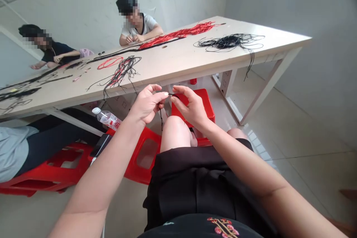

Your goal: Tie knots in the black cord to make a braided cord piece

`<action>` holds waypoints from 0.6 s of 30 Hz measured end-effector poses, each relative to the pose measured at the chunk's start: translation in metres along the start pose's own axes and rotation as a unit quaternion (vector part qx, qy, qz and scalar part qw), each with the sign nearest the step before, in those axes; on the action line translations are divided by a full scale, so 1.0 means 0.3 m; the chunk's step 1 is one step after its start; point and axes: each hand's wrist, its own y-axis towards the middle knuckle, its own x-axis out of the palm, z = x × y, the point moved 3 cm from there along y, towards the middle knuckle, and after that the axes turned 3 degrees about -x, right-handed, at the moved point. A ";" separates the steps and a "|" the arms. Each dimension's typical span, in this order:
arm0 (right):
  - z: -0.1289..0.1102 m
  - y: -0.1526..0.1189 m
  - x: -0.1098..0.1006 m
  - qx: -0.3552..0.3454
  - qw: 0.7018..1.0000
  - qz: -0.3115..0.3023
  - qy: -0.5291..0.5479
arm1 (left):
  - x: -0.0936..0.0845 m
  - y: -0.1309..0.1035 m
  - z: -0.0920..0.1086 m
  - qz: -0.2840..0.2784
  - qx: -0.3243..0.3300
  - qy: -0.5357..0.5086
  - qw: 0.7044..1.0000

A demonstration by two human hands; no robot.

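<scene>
A thin black cord is held above my knees, in front of the table edge. My left hand pinches it between thumb and forefinger, and a knotted-looking length dangles below the fingers. Close beside it, my right hand has the cord's other stretch at its thumb and fingers. Only a short piece of cord spans the small gap between the two hands. The right hand's lower fingers are hidden behind its palm.
The long table carries a black cord bundle, red cords and a mixed red-black bunch. Two people sit across it. Below are red stools, a bottle and a phone.
</scene>
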 end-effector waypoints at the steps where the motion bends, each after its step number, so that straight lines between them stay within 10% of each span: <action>1: -0.017 0.018 0.001 -0.015 1.000 0.001 0.010 | 0.014 -0.008 0.007 -0.006 0.007 0.000 1.000; 12: -0.011 0.092 -0.066 -0.149 0.972 -0.084 -0.159 | 0.008 0.042 -0.018 -0.066 -0.071 0.012 0.995; 18: 0.199 0.267 -0.154 0.016 0.964 -0.063 -0.259 | -0.136 0.253 -0.045 0.027 0.016 0.092 0.995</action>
